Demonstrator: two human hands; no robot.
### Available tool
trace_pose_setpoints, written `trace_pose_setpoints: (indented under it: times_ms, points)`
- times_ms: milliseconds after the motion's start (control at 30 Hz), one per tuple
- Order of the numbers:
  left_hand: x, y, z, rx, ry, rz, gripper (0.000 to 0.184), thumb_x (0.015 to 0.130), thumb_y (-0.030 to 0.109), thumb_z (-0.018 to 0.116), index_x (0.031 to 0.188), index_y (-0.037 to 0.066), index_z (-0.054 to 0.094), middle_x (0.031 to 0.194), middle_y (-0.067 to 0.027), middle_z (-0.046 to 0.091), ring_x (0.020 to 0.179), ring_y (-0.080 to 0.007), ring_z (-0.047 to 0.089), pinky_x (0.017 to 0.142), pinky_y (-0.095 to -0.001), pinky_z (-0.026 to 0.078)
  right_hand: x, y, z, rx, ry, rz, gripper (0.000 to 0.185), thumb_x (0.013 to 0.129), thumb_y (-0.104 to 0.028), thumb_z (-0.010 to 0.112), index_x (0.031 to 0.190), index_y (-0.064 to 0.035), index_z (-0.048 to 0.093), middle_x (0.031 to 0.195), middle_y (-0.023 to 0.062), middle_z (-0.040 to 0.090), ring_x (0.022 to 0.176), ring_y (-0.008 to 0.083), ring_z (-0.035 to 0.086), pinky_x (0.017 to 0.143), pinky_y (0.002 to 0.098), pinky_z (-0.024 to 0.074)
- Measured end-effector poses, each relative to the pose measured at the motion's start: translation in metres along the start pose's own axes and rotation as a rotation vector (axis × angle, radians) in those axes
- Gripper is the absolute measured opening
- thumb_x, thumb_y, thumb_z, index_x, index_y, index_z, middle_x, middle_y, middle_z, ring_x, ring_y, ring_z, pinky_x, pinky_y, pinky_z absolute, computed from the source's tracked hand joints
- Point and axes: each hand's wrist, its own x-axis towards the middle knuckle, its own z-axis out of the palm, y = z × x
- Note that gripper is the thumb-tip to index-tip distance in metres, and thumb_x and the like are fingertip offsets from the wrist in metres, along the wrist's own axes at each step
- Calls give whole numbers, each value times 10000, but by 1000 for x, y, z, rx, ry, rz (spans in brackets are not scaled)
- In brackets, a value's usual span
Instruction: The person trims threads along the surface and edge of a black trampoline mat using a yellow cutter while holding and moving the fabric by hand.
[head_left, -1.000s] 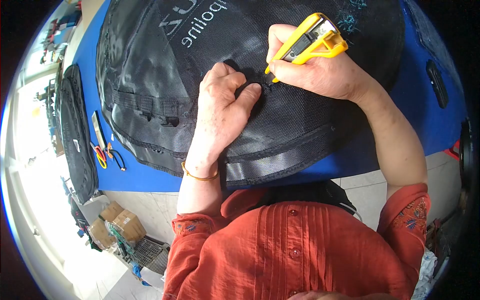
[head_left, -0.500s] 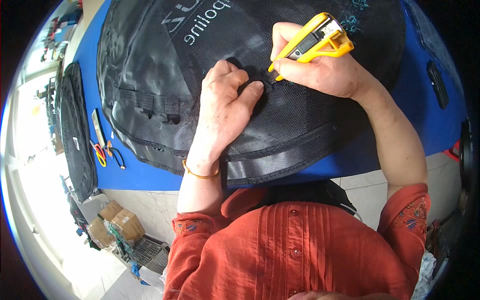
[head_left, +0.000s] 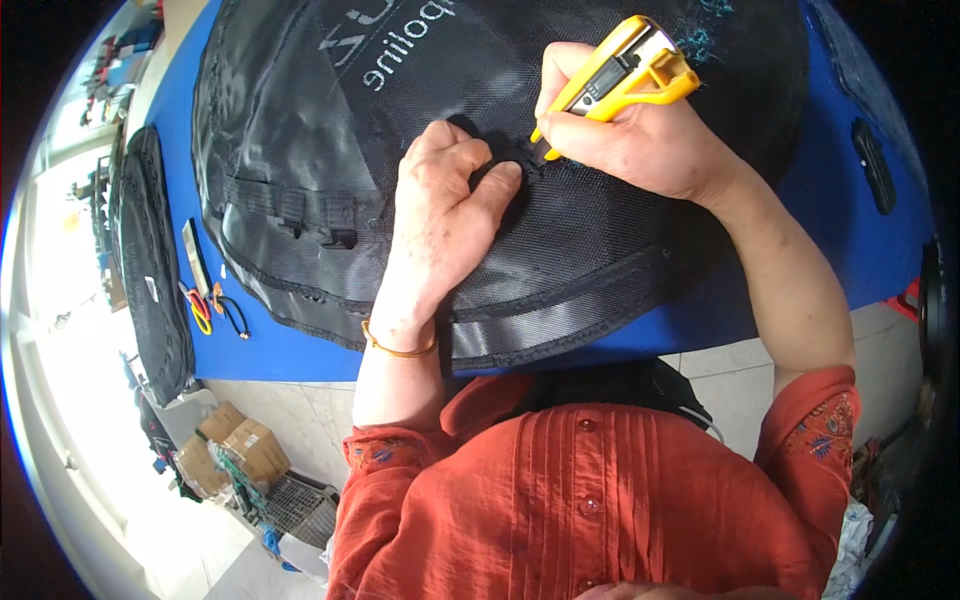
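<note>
A black trampoline mat [head_left: 560,240] of woven mesh is spread over the blue table, with pale lettering ending in "poline" near its far side. My right hand [head_left: 650,145] grips a yellow utility knife [head_left: 625,75], tilted so its dark blade tip meets the mesh. Close to the left of that tip, my left hand [head_left: 447,195] rests on the mat with curled fingers, thumb toward the blade, gathering the fabric. The left fingertips are partly hidden. Loose blue threads [head_left: 705,30] show on the mat's far part.
Scissors [head_left: 202,310] with red and yellow handles lie on the blue table [head_left: 275,350] at left, near a long flat tool [head_left: 195,255]. A folded black piece [head_left: 150,270] hangs over the left edge. A dark object [head_left: 873,165] lies at right. Cardboard boxes [head_left: 250,448] stand on the floor.
The knife and my right hand have shifted slightly left and away from me. My left hand and the mat have also moved a little left.
</note>
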Motion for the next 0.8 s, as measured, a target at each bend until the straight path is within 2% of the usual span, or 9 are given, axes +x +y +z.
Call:
trace_pose_setpoints:
  times_ms: [67, 200, 267, 600, 800]
  points:
    - [0, 0, 0, 4, -4, -1, 171, 802, 108, 779, 778, -26, 677, 818, -107, 568, 825, -271, 569, 752, -398, 478, -2, -2, 4, 29, 27, 65, 101, 918, -32, 662, 901, -56, 565, 794, 27, 577, 727, 90, 577, 667, 263, 489]
    - [0, -1, 0, -13, 0, -4, 168, 802, 103, 780, 779, -26, 676, 813, -106, 565, 826, -270, 569, 750, -395, 477, -2, -8, 1, -5, 11, 61, 122, 911, -36, 672, 903, -62, 553, 782, 21, 573, 718, 96, 573, 656, 263, 481]
    - [0, -1, 1, -14, -1, -9, 168, 803, 104, 779, 780, -26, 675, 812, -105, 565, 825, -269, 569, 748, -394, 477, -2, -8, 0, -102, 9, 0, 138, 905, -38, 678, 906, -69, 544, 781, 21, 572, 712, 103, 574, 651, 263, 474]
    - [0, -1, -1, -19, -9, 0, 174, 807, 109, 780, 778, -27, 675, 818, -105, 569, 826, -269, 576, 749, -395, 486, -3, -6, -2, -130, -3, -11, 131, 890, -53, 680, 900, -68, 550, 781, 39, 578, 705, 123, 598, 649, 279, 499]
    - [-1, 0, 0, -5, 10, 10, 180, 810, 107, 781, 768, -29, 672, 807, -107, 568, 818, -269, 576, 742, -395, 486, -1, -4, -2, -221, -4, -96, 117, 871, -63, 668, 896, -60, 554, 775, 50, 585, 707, 137, 622, 636, 295, 509]
